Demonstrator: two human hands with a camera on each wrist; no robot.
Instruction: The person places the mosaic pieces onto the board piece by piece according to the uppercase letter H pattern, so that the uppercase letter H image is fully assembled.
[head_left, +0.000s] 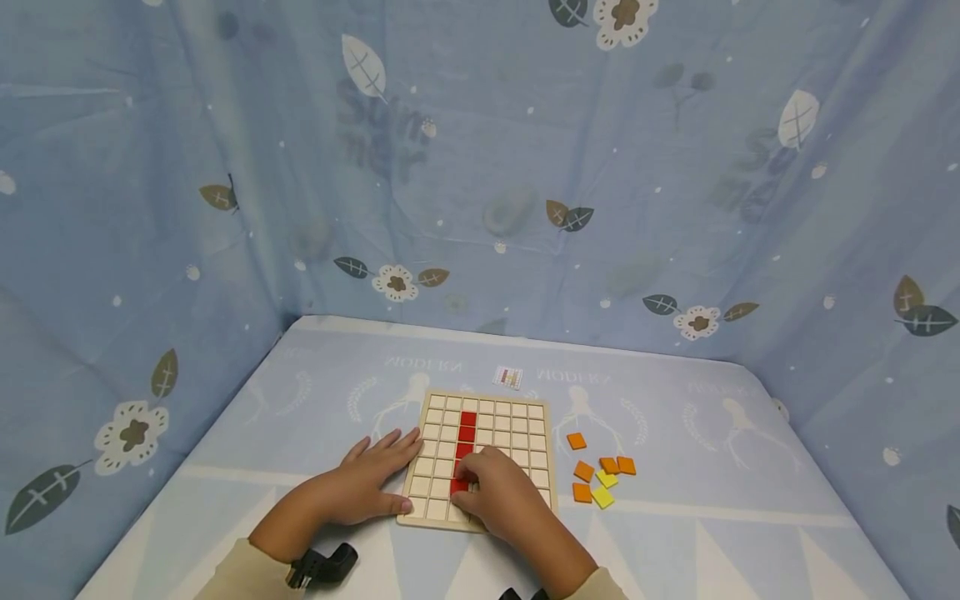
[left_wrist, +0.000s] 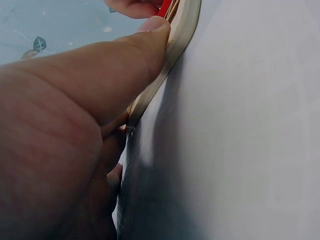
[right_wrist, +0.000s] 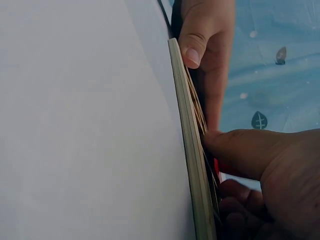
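Observation:
A square wooden grid board (head_left: pixel 520 425) with pale cells lies on the table, and a column of red square tiles (head_left: pixel 467 434) runs down its left-centre part. My right hand (head_left: pixel 506 492) is over the board's lower part, pinching a red tile (head_left: pixel 459 487) between thumb and fingers at the column's near end. Red also shows between the right thumb (right_wrist: pixel 245 150) and fingers in the right wrist view. My left hand (head_left: pixel 367 483) rests with extended fingers along the board's left edge, its thumb (left_wrist: pixel 150 42) at the near left corner. The right hand hides some cells.
To the board's right lie several loose orange tiles (head_left: pixel 576 441) and two yellow tiles (head_left: pixel 603 497). Behind the board is a small printed card (head_left: pixel 508 377). A patterned blue curtain (head_left: pixel 480 167) surrounds the table (head_left: pixel 675 433) at the back and sides.

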